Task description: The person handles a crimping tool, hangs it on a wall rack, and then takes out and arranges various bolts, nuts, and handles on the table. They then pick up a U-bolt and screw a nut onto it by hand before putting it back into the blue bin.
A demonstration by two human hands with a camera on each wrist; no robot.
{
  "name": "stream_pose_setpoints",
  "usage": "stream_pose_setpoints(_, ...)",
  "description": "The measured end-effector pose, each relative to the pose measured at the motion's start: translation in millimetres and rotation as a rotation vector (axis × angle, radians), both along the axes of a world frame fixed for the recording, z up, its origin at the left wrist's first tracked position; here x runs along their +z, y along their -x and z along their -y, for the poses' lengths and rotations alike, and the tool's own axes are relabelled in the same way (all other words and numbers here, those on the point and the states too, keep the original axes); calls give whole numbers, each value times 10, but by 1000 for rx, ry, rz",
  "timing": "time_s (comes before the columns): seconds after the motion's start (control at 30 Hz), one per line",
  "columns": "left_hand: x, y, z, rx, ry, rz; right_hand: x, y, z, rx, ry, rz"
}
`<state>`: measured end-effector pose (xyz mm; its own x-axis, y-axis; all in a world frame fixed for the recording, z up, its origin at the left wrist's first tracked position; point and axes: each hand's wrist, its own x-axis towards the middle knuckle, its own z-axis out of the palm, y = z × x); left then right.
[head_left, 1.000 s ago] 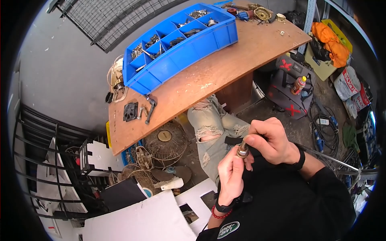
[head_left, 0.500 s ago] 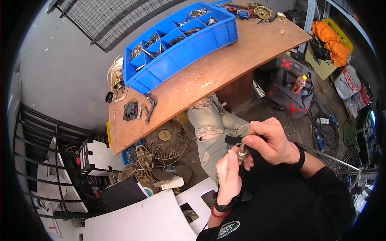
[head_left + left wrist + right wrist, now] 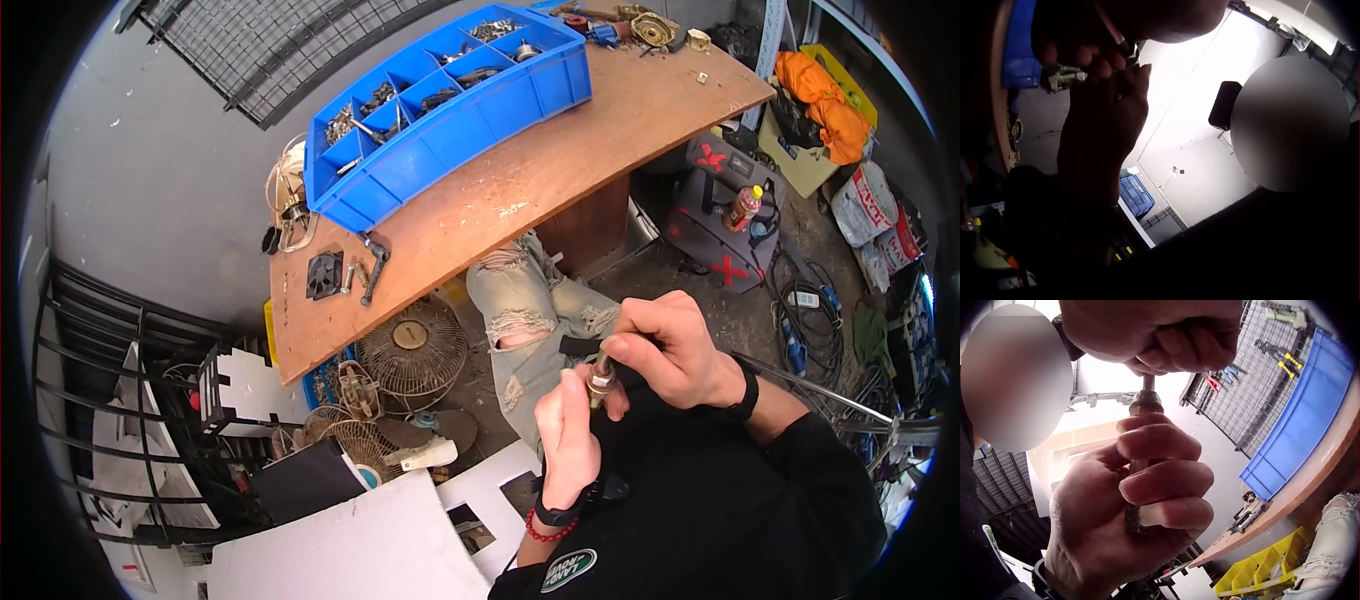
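In the head view, my left hand [image 3: 568, 435] grips a metal fitting [image 3: 601, 382] with a hex section. My right hand [image 3: 668, 352] pinches the fitting's thin upper end between thumb and curled fingers. The right wrist view shows the fingers of my left hand [image 3: 1129, 494] wrapped round the long body of the fitting [image 3: 1146, 400], the hex collar above them; its thin shaft runs up into my right hand [image 3: 1154, 331]. Both hands are dark in the left wrist view, my left [image 3: 1129, 31] above my right [image 3: 1104, 125].
On the wooden table [image 3: 520, 200] stands a blue divided bin [image 3: 470, 130] of small metal parts. A small black fan [image 3: 324, 276], bolts and a black handle-like part [image 3: 376, 270] lie at its left end. Fan parts, including a round grille [image 3: 412, 355], are below; a dark case [image 3: 715, 235] is right.
My left hand has shifted slightly down and left, its thumb moving off the hex part, so more of the fitting shows. My right hand has barely moved.
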<state>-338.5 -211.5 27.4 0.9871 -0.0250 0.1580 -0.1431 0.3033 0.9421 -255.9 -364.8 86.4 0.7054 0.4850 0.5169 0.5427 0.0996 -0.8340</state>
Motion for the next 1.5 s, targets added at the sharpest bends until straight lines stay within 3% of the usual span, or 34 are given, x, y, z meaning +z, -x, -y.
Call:
stream_pose_setpoints(0.1,277,-10,216,174,137,-59,-79,-33,23,-51,21,49)
stream_pose_setpoints(0.23,181,28,130,119,-54,-56,-94,-30,0,-45,-11,17)
stream_pose_setpoints(0.37,66,-1,26,-50,-38,-24,-36,16,-9,15,-5,-38)
stream_pose_setpoints(0.47,118,-20,74,3,42,14,-23,11,0,24,-3,-94)
stream_pose_setpoints(0.57,262,12,202,166,-5,-25,-120,-47,-3,-53,15,84)
stream_pose_setpoints(0.8,152,-25,68,-15,-14,33,-79,23,-18,26,12,-78)
stream_pose_setpoints(0.83,192,-21,66,-14,-128,21,-81,35,-19,43,11,-115)
stream_pose_setpoints(0.97,198,10,-45,-247,196,-159,-78,30,-21,60,8,-49)
stream_pose_setpoints(1.07,66,-23,-134,-480,479,-153,-73,-22,-18,38,72,160)
stream_pose_setpoints(1.1,66,-22,-144,-469,437,-152,-65,-15,-14,50,60,101)
stream_pose_setpoints(1.17,251,-13,-34,-231,246,-137,-40,7,-1,73,38,-16)
stream_pose_setpoints(1.23,259,-7,65,-17,121,-64,-56,-5,-5,10,16,34)
stream_pose_setpoints(1.33,200,14,89,117,-51,3,-55,-29,9,-25,15,85)
stream_pose_setpoints(1.4,167,13,87,103,-9,-2,-51,-39,10,-28,24,123)
stream_pose_setpoints(1.5,152,18,40,8,76,-48,-86,23,-19,66,-15,-14)
